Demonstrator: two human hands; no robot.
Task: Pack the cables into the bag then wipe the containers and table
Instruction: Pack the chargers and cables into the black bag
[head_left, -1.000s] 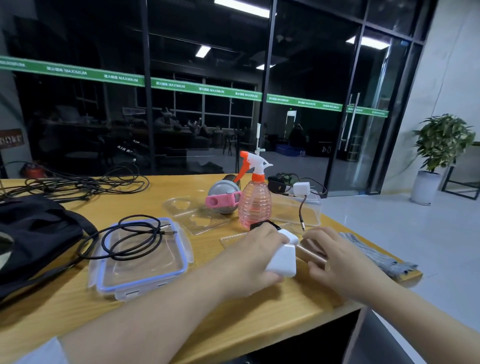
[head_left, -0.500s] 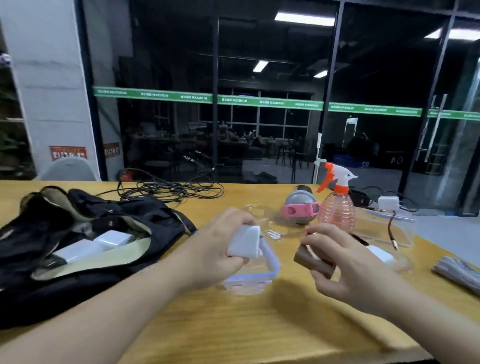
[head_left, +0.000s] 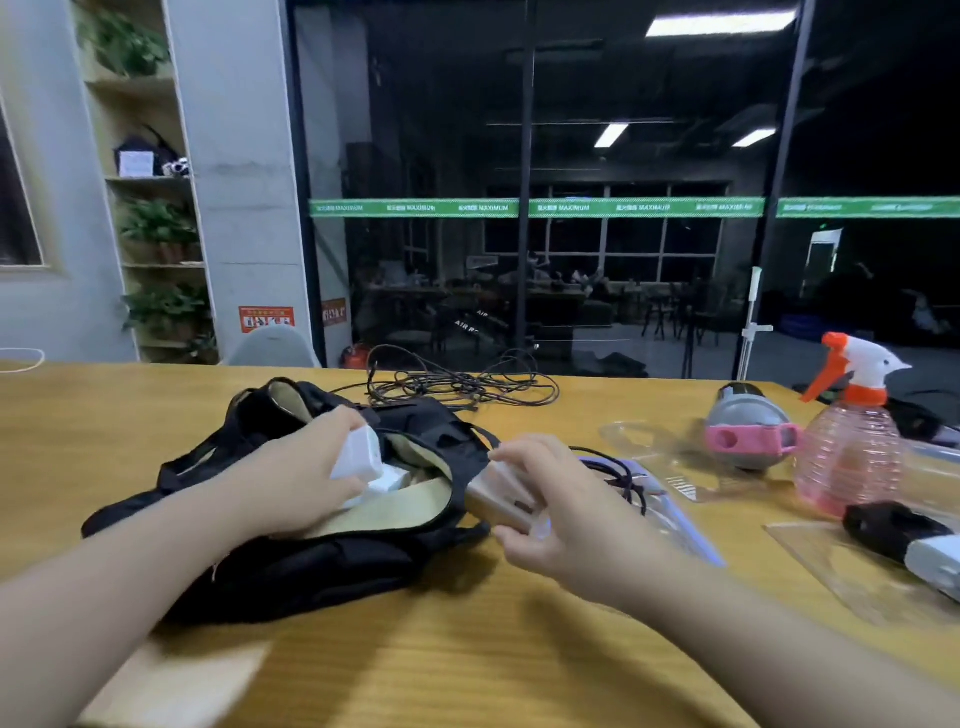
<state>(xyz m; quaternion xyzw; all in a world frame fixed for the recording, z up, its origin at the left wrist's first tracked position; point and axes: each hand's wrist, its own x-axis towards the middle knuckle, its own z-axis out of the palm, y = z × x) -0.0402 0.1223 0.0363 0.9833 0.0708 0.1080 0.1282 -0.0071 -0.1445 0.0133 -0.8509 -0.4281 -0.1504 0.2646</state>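
Observation:
A black bag (head_left: 322, 561) with a beige lining lies open on the wooden table (head_left: 467, 665). My left hand (head_left: 291, 483) grips a white charger block (head_left: 358, 454) just over the bag's opening, where other white chargers lie inside. My right hand (head_left: 561, 514) holds a small brownish block (head_left: 498, 493) at the bag's right rim. A coiled black cable (head_left: 618, 473) lies in a clear blue-rimmed container (head_left: 680, 525) behind my right hand. A tangle of black cables (head_left: 457, 384) sits at the table's far edge.
A pink spray bottle (head_left: 847, 452) with a white and orange trigger stands at right, next to a grey and pink bottle (head_left: 748, 431) lying on its side. A clear lid (head_left: 852, 571) at far right bears a black and white device (head_left: 904, 540).
Both hands have moved left from the containers to the bag, carrying the white charger and the brownish block. The view has swung left with them.

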